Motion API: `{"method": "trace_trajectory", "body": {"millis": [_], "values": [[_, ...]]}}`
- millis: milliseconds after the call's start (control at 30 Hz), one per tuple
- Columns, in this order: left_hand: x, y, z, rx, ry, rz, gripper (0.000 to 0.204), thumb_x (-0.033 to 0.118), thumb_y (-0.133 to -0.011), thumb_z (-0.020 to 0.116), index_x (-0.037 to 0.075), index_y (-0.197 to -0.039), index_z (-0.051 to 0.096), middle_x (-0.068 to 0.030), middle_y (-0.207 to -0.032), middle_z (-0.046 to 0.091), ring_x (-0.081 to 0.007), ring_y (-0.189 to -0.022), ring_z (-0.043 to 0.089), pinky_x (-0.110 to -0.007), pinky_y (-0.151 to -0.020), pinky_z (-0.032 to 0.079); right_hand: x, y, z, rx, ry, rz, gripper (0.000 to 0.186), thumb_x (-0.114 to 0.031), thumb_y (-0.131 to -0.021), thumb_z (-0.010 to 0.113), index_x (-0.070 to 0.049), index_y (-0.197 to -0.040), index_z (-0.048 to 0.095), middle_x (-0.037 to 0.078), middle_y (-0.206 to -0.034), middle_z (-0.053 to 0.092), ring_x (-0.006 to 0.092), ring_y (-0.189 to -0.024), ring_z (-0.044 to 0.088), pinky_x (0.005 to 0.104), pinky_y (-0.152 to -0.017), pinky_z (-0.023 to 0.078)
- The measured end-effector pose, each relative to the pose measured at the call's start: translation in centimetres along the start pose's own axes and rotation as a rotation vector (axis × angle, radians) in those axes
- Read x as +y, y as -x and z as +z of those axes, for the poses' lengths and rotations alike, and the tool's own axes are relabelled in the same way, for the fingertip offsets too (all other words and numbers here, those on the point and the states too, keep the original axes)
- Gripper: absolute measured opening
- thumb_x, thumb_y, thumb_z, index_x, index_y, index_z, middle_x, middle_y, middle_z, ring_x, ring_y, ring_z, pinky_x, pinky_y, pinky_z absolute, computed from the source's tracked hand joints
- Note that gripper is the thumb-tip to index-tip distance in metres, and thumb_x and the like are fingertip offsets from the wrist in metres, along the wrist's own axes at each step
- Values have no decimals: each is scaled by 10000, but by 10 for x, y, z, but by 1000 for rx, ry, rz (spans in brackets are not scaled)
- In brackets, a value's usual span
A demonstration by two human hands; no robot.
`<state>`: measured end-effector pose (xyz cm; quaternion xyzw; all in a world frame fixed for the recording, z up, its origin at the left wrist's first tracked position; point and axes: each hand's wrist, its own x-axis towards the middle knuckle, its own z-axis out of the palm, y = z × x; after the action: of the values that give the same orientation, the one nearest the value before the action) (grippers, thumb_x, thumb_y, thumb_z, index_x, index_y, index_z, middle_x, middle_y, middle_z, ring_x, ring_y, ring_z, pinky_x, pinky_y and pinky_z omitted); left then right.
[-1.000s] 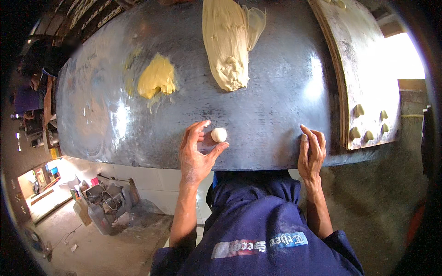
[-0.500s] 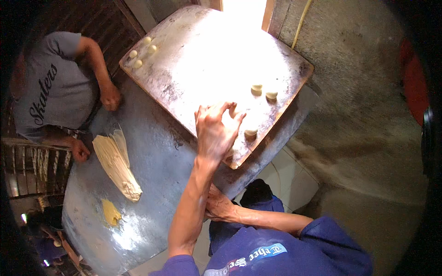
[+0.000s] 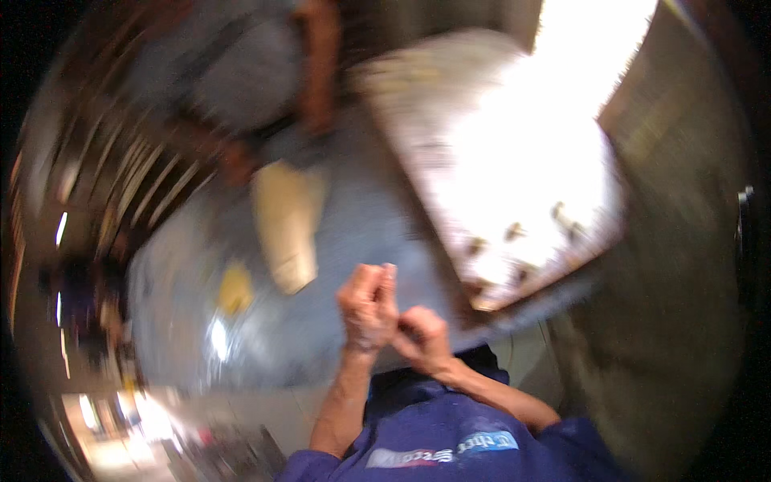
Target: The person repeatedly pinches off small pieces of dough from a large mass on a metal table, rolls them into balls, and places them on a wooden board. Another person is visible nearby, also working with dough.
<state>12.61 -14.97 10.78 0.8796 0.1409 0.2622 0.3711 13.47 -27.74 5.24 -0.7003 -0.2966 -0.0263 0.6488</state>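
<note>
My left hand (image 3: pixel 368 307) is over the near edge of the grey table (image 3: pixel 361 209), its fingers bent in and pressed together. Right beside it, at about the same height, my right hand (image 3: pixel 423 336) is curled closed. Whatever the fingers of either hand hold, if anything, is hidden. Beyond my left hand lies a long folded strip of pale dough (image 3: pixel 287 233). A smaller yellow lump (image 3: pixel 235 289) sits to its left. On the right, several small dough balls (image 3: pixel 514 231) rest near the close corner of a flat baking sheet (image 3: pixel 454 189). The whole view is smeared by motion.
A person in a grey shirt (image 3: pixel 249 76) stands across the table, with one blurred hand (image 3: pixel 237 163) near the dough strip. More pale balls (image 3: pixel 409 72) show faintly at the sheet's far left corner. A bare wall (image 3: pixel 675 241) rises on the right.
My left hand has come back from the baking sheet to beside my right hand, which has risen from near my lap. My view has turned leftward, so the table and sheet appear shifted right.
</note>
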Motion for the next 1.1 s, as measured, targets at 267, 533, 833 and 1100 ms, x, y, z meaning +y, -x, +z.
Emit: {"method": "trace_trajectory", "body": {"millis": [267,533,833,1100], "values": [[-88,126,-175,486,-346,-602,398,-23,-850,660,56,-1233,584,-92,-1197,598,-214,-945,620,-358,-760,548,-19,-67,191,-667,106,-4,421,-173,-962,593,-27,-1350,519,135,-986,685,288,-889,642,472,-940,434],[-160,95,-241,1006,631,-493,595,293,-1003,576,105,-1520,350,-124,-1577,318,-321,-1430,357,-469,-1144,351,-53,-62,287,-1173,469,-241,726,-465,-1033,408,53,-1522,267,226,-1588,293,300,-1480,305,630,-1196,19],[-143,65,-166,-281,1528,-686,528,401,-1065,441,117,-1499,338,-152,-1546,370,-277,-1409,409,-397,-1162,358,-4,-93,166,-150,487,495,444,-244,-881,732,-32,-1218,534,140,-961,609,305,-824,626,408,-714,516],[-164,24,-155,-164,1958,-1115,487,367,-1026,554,128,-1418,391,-160,-1461,430,-299,-1313,506,-415,-1044,499,-56,-60,202,-193,319,37,180,-28,-836,695,-29,-920,535,160,-821,543,317,-700,590,431,-594,478]]}}
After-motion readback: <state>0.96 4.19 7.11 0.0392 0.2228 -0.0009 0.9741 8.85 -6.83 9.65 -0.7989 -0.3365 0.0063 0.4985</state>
